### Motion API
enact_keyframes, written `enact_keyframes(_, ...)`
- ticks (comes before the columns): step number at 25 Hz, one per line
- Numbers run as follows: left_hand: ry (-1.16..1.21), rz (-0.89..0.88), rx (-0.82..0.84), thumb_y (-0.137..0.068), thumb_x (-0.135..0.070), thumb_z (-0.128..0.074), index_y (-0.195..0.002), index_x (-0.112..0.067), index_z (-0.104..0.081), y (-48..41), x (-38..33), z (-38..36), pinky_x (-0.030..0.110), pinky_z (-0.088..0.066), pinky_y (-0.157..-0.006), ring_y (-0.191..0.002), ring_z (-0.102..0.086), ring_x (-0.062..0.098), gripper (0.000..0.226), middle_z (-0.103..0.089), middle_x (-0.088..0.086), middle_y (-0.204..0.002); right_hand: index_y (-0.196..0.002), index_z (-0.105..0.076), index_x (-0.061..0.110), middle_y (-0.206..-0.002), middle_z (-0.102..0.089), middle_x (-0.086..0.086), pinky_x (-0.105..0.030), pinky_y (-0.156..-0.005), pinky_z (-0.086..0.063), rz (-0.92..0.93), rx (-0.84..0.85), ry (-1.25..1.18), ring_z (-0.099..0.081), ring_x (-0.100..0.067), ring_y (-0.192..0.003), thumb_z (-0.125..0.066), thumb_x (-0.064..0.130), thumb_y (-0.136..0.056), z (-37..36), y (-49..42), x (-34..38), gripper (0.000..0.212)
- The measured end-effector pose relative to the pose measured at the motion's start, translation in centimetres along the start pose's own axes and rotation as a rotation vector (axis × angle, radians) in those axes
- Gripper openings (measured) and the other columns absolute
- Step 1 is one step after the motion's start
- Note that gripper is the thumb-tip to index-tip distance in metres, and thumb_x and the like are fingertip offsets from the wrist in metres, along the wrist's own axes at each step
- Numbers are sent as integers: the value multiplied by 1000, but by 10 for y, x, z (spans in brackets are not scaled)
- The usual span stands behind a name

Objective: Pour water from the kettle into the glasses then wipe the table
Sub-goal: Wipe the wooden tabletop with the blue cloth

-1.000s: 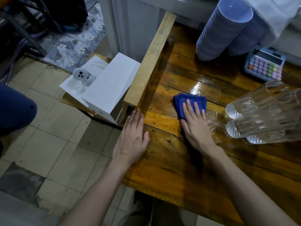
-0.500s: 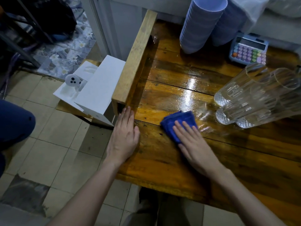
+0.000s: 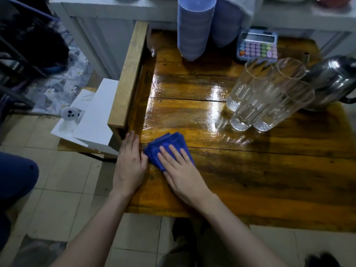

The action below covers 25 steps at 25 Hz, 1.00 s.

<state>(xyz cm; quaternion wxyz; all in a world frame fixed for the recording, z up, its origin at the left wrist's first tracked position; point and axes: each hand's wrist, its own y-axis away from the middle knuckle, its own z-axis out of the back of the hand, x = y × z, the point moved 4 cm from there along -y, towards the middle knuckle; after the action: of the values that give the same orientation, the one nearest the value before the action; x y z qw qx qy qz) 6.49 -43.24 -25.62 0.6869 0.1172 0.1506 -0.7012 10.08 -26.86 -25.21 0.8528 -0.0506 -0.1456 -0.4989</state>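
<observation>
The wooden counter (image 3: pixel 250 170) shines wet across its middle boards, with a raised wooden rail (image 3: pixel 129 78) along its left edge. At the far right edge a steel kettle (image 3: pixel 331 79) stands, touching the group of clear glasses (image 3: pixel 265 97); I count at least 3 ribbed bases, toward the right side of the counter. At the far edge sit 2 stacks of blue bowls (image 3: pixel 194 27), and just to their right a pastel calculator (image 3: pixel 257 45). A folded blue cloth (image 3: pixel 165 146) lies flat near the front left corner, just in front of the rail's near end. The right hand (image 3: pixel 181 170) presses down on the cloth with its fingers (image 3: pixel 174 152) spread flat, not curled around it. The left hand (image 3: pixel 129 162) lies flat on the left edge of the counter, its fingers straight and together, holding nothing, its thumb touching the cloth's left corner.
</observation>
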Motion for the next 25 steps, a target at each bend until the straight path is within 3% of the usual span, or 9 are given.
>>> enact_keyframes(3,-153,-54,-29,-97,-21,-34,-139,3,-42,3,-10,3,45,-28,-116,-138,-35,32,49,-40,21,-147,-151,-32,15,-159,-28,-4,-41,-118,-13,-56,-41,43,-22,-23,-148,-33,33,-99,6,56,-40,55)
enact_keyframes(6,-59,-76,22,-99,-26,-36,-144,-3,-38,8,-39,-7,43,-26,-117,-143,-29,26,51,-35,14,-152,-150,-33,15,-158,-28,-3,-40,-119,-12,-309,-139,20,-23,-24,-148,-31,33,-99,19,96,-100,54)
enact_keyframes(8,-11,-192,70,-100,-28,-38,-146,-9,-38,14,-60,-19,40,-24,-118,-145,-25,20,50,-33,9,-154,-150,-31,15,-158,-25,-1,-38,-120,-6,-443,-171,-35,-18,-22,-149,-26,34,-100,23,94,-120,54)
enact_keyframes(11,13,-253,88,-100,-24,-44,-145,-10,-39,14,-65,-23,33,-20,-119,-145,-25,16,47,-34,6,-154,-152,-29,15,-160,-23,-1,-37,-122,-1,-405,-169,-61,-13,-22,-150,-17,38,-98,26,52,-112,59)
enact_keyframes(14,22,-240,73,-98,-27,-39,-143,-8,-42,13,-64,-19,30,-18,-119,-143,-28,16,49,-37,6,-152,-151,-33,15,-160,-27,-3,-42,-122,-10,-319,-154,-56,-17,-24,-150,-19,36,-99,26,25,-82,58)
enact_keyframes(19,31,-247,67,-97,-28,-37,-143,-8,-42,14,-67,-18,33,-23,-119,-143,-29,16,50,-38,7,-152,-153,-28,18,-161,-23,0,-39,-121,-7,-89,-38,9,-13,-19,-150,-29,34,-102,14,86,-69,53)
enact_keyframes(22,42,-246,63,-98,-28,-37,-144,-9,-41,14,-67,-18,33,-22,-118,-143,-29,17,50,-37,7,-152,-152,-26,19,-160,-23,-2,-33,-122,-1,-229,-61,10,-13,-19,-150,-27,38,-102,24,136,-116,54)
enact_keyframes(25,32,-260,43,-98,-25,-39,-144,-8,-41,15,-66,-20,34,-22,-119,-143,-30,18,49,-38,9,-151,-153,-17,24,-162,-12,1,-28,-121,8,-425,-56,-20,-2,-15,-151,-21,41,-101,36,150,-154,55)
